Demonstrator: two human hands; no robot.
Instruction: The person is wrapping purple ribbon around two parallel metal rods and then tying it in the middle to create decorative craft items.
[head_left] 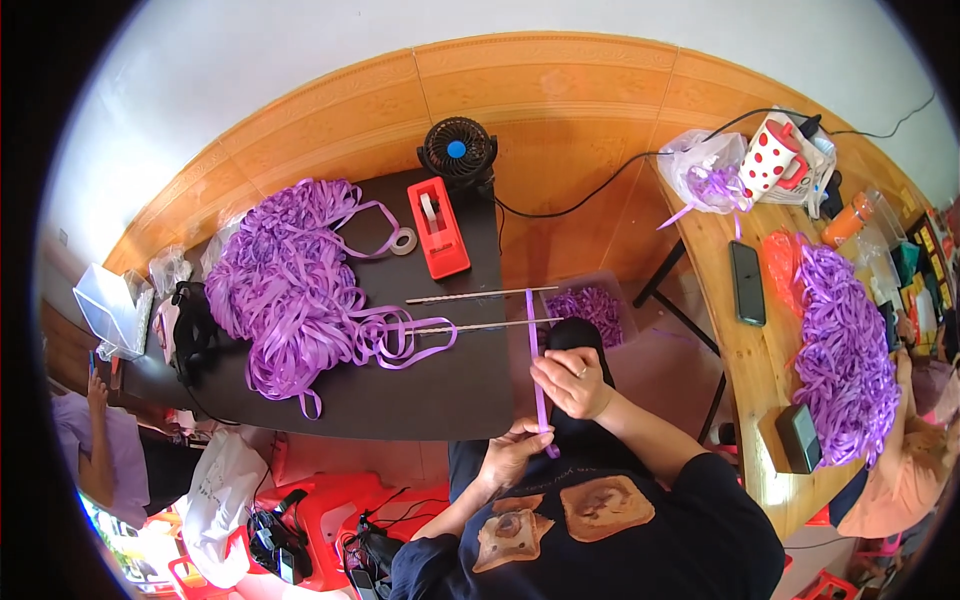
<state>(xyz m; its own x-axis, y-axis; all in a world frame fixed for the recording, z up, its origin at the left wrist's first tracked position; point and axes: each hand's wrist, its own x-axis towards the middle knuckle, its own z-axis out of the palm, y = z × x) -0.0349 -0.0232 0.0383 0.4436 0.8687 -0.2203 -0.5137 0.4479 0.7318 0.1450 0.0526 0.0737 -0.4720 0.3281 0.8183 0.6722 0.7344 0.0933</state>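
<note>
A flat purple ribbon [541, 405] runs lengthwise in front of my body, its far end reaching two thin rods. My left hand [515, 457] pinches it close to its near end. Farther up, the curled fingers of my right hand [573, 383] close on the same strip. The far rod [470, 297] and the near rod [490, 325] jut side by side past the dark table's right edge. How the ribbon passes around them is too small to tell. Loose purple loops [400, 335] lie around the near rod's left end, joining a big ribbon heap [290, 290].
A red tape dispenser [440, 230], tape roll [403, 241] and black fan [457, 150] stand at the dark table's back. Below the rods' tips sits a bin [620, 310] of purple pieces. The wooden table [755, 400] bears another purple heap [845, 350]. People sit at both sides.
</note>
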